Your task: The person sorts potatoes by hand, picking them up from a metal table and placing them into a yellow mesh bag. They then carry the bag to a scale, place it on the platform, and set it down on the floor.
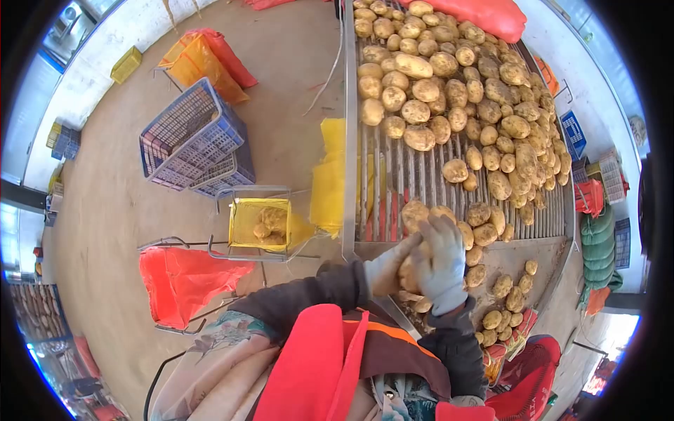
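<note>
Red cloth (pixel 309 361) drapes the person's front. Beyond it, the gloved left hand (pixel 390 271) and right hand (pixel 441 261) have their grip together around a potato (pixel 408 276) at the slatted tabletop's (pixel 413 172) near end, beside loose potatoes (pixel 484 235).

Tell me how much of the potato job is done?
Perhaps only a little: some potatoes are already in the yellow bag. Now the left hand and right hand are around a potato. Lots seems left, because a big heap covers much of the slatted table. I can't tell exactly how much.
</note>
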Motion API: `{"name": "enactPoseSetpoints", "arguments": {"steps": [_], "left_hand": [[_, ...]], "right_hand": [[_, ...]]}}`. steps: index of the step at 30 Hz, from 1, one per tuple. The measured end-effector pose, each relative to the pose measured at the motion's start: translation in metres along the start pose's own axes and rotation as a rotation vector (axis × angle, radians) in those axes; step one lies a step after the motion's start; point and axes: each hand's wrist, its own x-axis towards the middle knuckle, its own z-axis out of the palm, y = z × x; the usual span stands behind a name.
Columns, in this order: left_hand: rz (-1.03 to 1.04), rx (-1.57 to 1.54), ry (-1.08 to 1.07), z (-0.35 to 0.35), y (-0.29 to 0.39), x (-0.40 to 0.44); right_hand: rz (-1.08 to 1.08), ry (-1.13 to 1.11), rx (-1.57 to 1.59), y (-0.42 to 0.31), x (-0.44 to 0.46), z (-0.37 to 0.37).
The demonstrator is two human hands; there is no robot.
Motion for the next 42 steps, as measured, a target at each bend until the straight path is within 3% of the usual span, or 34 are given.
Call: {"name": "enactPoseSetpoints", "arguments": {"steps": [1,3,4,5,7,8,9,11,12,14,15,17,18,20,21,22,24,27,29,30,32,34,36,37,39,41,42], "left_hand": [[0.004,-0.003,-0.004,0.003,0.004,-0.010],[0.320,0.470,-0.019,0.021,0.009,-0.037],[0.400,0.797,0.091,0.039,0.019,-0.057],[0.405,0.797,0.085,0.031,0.018,-0.061],[0.499,0.690,0.216,0.017,0.012,-0.070],[0.505,0.536,0.297,0.021,0.010,-0.078],[0.498,0.533,0.283,0.013,0.013,-0.082],[0.320,0.068,0.196,-0.008,0.022,-0.089],[0.293,0.039,0.244,0.008,0.025,-0.098],[0.257,0.066,0.179,0.009,0.027,-0.113],[0.232,0.099,0.115,0.008,0.029,-0.117],[0.301,0.228,0.154,0.002,0.037,-0.118],[0.370,0.361,0.197,-0.001,0.043,-0.118],[0.427,0.495,0.231,-0.004,0.045,-0.114],[0.523,0.616,0.421,-0.004,0.039,-0.109],[0.617,0.737,0.610,-0.005,0.034,-0.106],[0.544,0.634,0.559,-0.008,0.026,-0.102],[0.491,0.454,0.437,-0.013,0.024,-0.112],[0.364,0.549,0.370,-0.027,0.032,-0.121],[0.475,0.538,0.410,-0.030,0.037,-0.132],[0.598,0.884,0.664,-0.074,0.069,-0.172],[0.861,1.214,0.941,-0.059,0.096,-0.209],[0.787,1.538,1.071,-0.077,0.123,-0.244],[0.781,1.539,1.086,-0.088,0.130,-0.255],[0.164,2.285,1.039,-0.109,0.133,-0.271],[0.166,2.199,1.095,-0.119,0.115,-0.277],[0.319,2.035,1.269,-0.125,0.111,-0.284]], "right_hand": [[-0.005,-0.003,-0.002,0.012,0.006,0.007],[0.456,-0.354,0.686,0.028,0.011,0.015],[0.378,-0.221,0.725,0.022,0.012,0.026],[0.373,-0.221,0.719,0.015,0.013,0.035],[1.140,0.004,1.592,-0.006,0.015,0.053],[1.223,0.071,1.740,-0.004,0.017,0.071],[1.222,0.085,1.729,-0.007,0.020,0.080],[1.045,0.285,2.073,-0.017,0.029,0.095],[1.041,0.294,2.066,-0.019,0.034,0.101],[0.737,0.095,2.265,-0.027,0.036,0.110],[0.738,0.099,2.261,-0.036,0.040,0.102],[0.851,0.153,1.551,-0.060,0.050,0.078],[0.852,0.162,1.548,-0.065,0.045,0.085],[0.237,0.204,0.611,-0.074,0.027,0.098],[0.246,0.208,0.604,-0.075,0.022,0.094],[0.406,0.114,0.793,-0.074,0.017,0.088],[0.720,-0.037,1.106,-0.063,0.014,0.080],[0.880,0.053,1.277,-0.048,0.004,0.086],[0.868,0.094,1.282,-0.047,0.001,0.085],[0.863,0.129,1.201,-0.045,-0.001,0.080],[0.809,0.163,1.077,-0.037,-0.008,0.067],[0.802,0.101,1.068,-0.020,-0.022,0.063],[0.818,-0.006,1.054,-0.009,-0.033,0.066],[0.821,-0.015,1.065,-0.009,-0.038,0.068],[0.800,-0.155,1.096,-0.017,-0.047,0.076],[0.836,-0.168,1.125,-0.021,-0.069,0.096],[0.771,-0.259,1.129,-0.020,-0.085,0.107]]}}
